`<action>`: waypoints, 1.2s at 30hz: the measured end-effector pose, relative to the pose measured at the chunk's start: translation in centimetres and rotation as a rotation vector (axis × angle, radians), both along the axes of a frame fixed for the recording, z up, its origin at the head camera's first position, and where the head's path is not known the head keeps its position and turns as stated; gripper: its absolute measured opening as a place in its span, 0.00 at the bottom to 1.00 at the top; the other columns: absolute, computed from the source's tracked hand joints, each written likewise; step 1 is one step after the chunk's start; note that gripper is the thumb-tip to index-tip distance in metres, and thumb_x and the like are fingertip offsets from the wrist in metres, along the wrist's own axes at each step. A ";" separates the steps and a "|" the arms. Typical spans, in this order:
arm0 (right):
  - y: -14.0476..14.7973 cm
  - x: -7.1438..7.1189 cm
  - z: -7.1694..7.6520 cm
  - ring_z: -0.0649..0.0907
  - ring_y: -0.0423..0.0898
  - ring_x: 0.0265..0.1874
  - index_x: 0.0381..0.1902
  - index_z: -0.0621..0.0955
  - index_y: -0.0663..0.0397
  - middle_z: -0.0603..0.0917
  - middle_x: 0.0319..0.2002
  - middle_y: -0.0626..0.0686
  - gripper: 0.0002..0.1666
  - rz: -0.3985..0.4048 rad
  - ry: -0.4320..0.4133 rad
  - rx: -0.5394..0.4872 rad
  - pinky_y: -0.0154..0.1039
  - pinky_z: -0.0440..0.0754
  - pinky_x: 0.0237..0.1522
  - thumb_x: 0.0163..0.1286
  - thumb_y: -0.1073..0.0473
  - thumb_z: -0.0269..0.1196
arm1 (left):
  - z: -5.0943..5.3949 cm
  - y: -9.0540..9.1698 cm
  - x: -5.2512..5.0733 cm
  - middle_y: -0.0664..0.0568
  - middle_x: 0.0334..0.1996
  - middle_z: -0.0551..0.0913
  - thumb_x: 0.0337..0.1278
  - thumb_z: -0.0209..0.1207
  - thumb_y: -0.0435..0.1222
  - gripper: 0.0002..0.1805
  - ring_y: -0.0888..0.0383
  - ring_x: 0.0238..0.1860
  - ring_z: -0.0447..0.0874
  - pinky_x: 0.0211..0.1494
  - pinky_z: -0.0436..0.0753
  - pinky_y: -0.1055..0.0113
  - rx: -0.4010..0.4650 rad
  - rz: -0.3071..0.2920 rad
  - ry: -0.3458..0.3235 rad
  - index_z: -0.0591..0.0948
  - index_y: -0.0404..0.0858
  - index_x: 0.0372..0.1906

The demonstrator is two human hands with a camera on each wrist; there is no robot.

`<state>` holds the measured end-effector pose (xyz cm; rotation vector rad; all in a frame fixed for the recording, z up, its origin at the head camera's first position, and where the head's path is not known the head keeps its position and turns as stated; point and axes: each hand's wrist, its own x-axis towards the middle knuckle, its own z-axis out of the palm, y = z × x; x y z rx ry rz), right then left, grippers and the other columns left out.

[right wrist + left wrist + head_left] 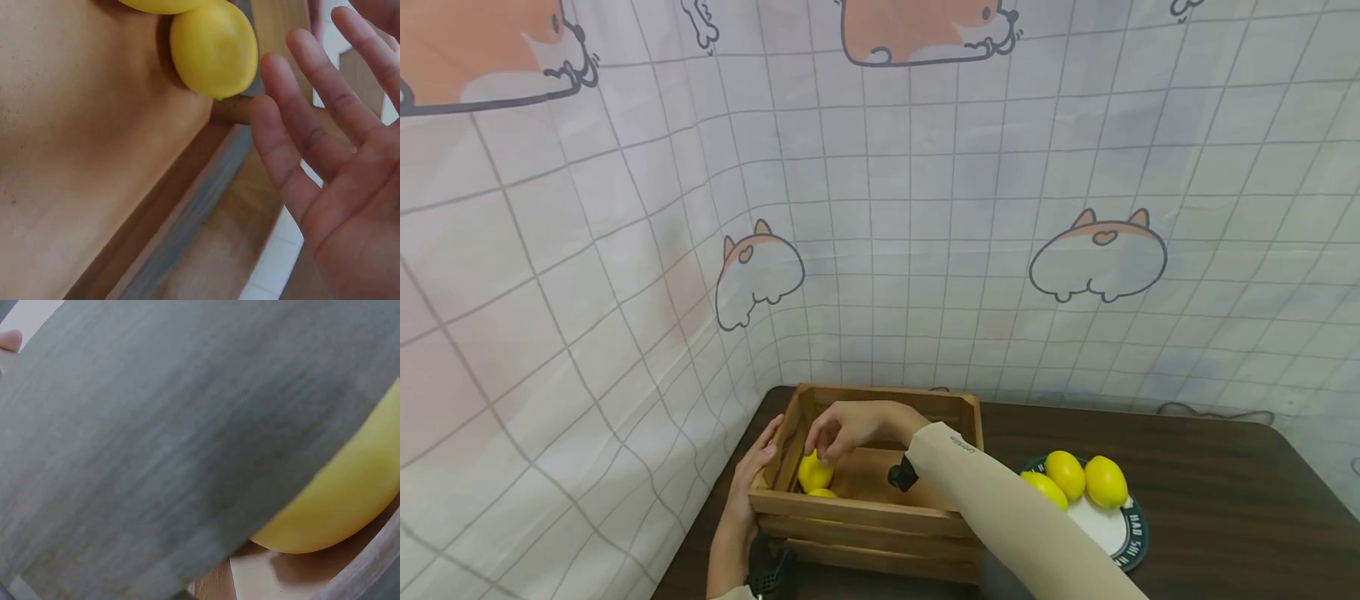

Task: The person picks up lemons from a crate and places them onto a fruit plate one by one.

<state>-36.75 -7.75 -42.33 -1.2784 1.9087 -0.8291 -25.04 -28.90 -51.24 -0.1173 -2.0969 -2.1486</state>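
Note:
A slatted wooden crate (880, 510) stands on the dark table. Inside its left end lie a yellow lemon (815, 473) and a second lemon (822, 493), mostly hidden by the front wall. My right hand (859, 423) hovers over them inside the crate. The right wrist view shows its fingers (319, 137) extended and spread, apart from the nearer lemon (214, 51). My left hand (743, 485) rests against the outside of the crate's left wall, fingers fairly straight along it. In the left wrist view that wall (150, 437) covers most of the picture.
Right of the crate, a plate (1137, 533) with a dark lettered rim holds three lemons (1106, 482). My right forearm crosses over the crate's right end and partly hides the plate. A grid-patterned cloth (925, 250) hangs behind and to the left of the table (1225, 492).

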 end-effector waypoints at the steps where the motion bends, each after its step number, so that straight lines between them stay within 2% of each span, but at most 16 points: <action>1: -0.2 0.0 -0.1 0.80 0.36 0.38 0.61 0.81 0.65 0.86 0.52 0.65 0.21 0.010 0.014 0.020 0.32 0.80 0.40 0.72 0.64 0.63 | 0.0 0.0 0.0 0.50 0.83 0.51 0.76 0.44 0.48 0.31 0.38 0.82 0.39 0.75 0.47 0.24 -0.001 0.001 0.001 0.62 0.53 0.80; 5: -0.8 0.1 -0.6 0.82 0.36 0.39 0.61 0.82 0.58 0.89 0.50 0.58 0.20 0.034 0.021 0.109 0.41 0.81 0.42 0.72 0.62 0.62 | -0.1 -0.1 0.0 0.50 0.83 0.51 0.76 0.44 0.48 0.31 0.38 0.82 0.37 0.75 0.46 0.24 0.000 -0.001 0.005 0.62 0.52 0.80; 10: -1.3 0.4 -1.1 0.84 0.35 0.45 0.58 0.85 0.48 0.90 0.45 0.45 0.19 0.038 0.007 0.238 0.43 0.84 0.51 0.71 0.62 0.61 | -0.1 -0.1 -0.1 0.50 0.82 0.53 0.76 0.44 0.48 0.31 0.41 0.81 0.42 0.77 0.49 0.29 0.002 0.000 -0.001 0.62 0.51 0.80; 15: -1.7 0.7 -1.2 0.85 0.35 0.46 0.58 0.85 0.44 0.89 0.46 0.42 0.20 0.036 0.000 0.307 0.44 0.85 0.54 0.69 0.60 0.65 | 0.0 -0.1 0.0 0.51 0.82 0.55 0.76 0.44 0.48 0.31 0.42 0.80 0.47 0.76 0.53 0.32 -0.008 0.005 -0.011 0.63 0.53 0.80; 18: -1.9 0.7 -1.3 0.83 0.34 0.41 0.60 0.84 0.45 0.88 0.44 0.41 0.22 0.046 -0.011 0.332 0.40 0.84 0.49 0.69 0.59 0.66 | 0.0 -0.1 0.1 0.51 0.82 0.53 0.76 0.44 0.48 0.31 0.41 0.81 0.45 0.77 0.51 0.30 -0.007 0.001 -0.007 0.63 0.53 0.80; 21: -1.9 0.7 -1.5 0.78 0.37 0.34 0.62 0.84 0.45 0.86 0.40 0.41 0.23 0.051 -0.053 0.353 0.37 0.76 0.39 0.69 0.63 0.65 | 0.0 -0.1 0.1 0.52 0.83 0.52 0.76 0.44 0.48 0.31 0.40 0.82 0.42 0.77 0.49 0.28 -0.007 0.000 -0.002 0.62 0.53 0.80; 23: -1.9 0.7 -1.7 0.77 0.38 0.33 0.62 0.84 0.43 0.85 0.40 0.42 0.25 0.039 -0.088 0.369 0.37 0.74 0.36 0.69 0.65 0.64 | 0.0 -0.1 0.1 0.52 0.82 0.53 0.76 0.44 0.48 0.31 0.40 0.82 0.42 0.77 0.49 0.28 -0.006 0.002 -0.003 0.63 0.54 0.80; 25: -1.8 0.7 -1.9 0.79 0.38 0.37 0.62 0.84 0.41 0.86 0.43 0.43 0.26 0.020 -0.114 0.388 0.36 0.77 0.38 0.69 0.66 0.64 | 0.0 -0.1 0.0 0.53 0.82 0.53 0.76 0.44 0.49 0.31 0.40 0.82 0.41 0.76 0.48 0.27 -0.008 0.001 -0.004 0.62 0.54 0.80; 28: -1.7 0.8 -2.3 0.83 0.38 0.49 0.64 0.82 0.36 0.86 0.52 0.45 0.29 -0.012 -0.154 0.411 0.39 0.85 0.48 0.69 0.67 0.64 | 0.1 -0.1 -0.1 0.53 0.82 0.53 0.76 0.44 0.49 0.31 0.40 0.82 0.40 0.76 0.47 0.26 -0.008 -0.008 -0.007 0.62 0.55 0.80; 32: -1.8 1.0 -2.8 0.83 0.45 0.57 0.68 0.79 0.34 0.83 0.61 0.50 0.33 -0.040 -0.238 0.435 0.48 0.85 0.57 0.70 0.69 0.64 | 0.1 0.0 -0.1 0.53 0.83 0.52 0.76 0.44 0.48 0.30 0.39 0.83 0.37 0.75 0.46 0.25 -0.006 -0.010 -0.008 0.63 0.56 0.80; 36: -2.2 1.4 -3.4 0.81 0.47 0.61 0.71 0.76 0.34 0.77 0.68 0.48 0.36 -0.056 -0.297 0.472 0.49 0.84 0.60 0.70 0.69 0.65 | 0.0 -0.1 -0.1 0.52 0.82 0.52 0.76 0.44 0.48 0.30 0.39 0.82 0.40 0.75 0.47 0.24 -0.006 -0.006 -0.007 0.63 0.57 0.79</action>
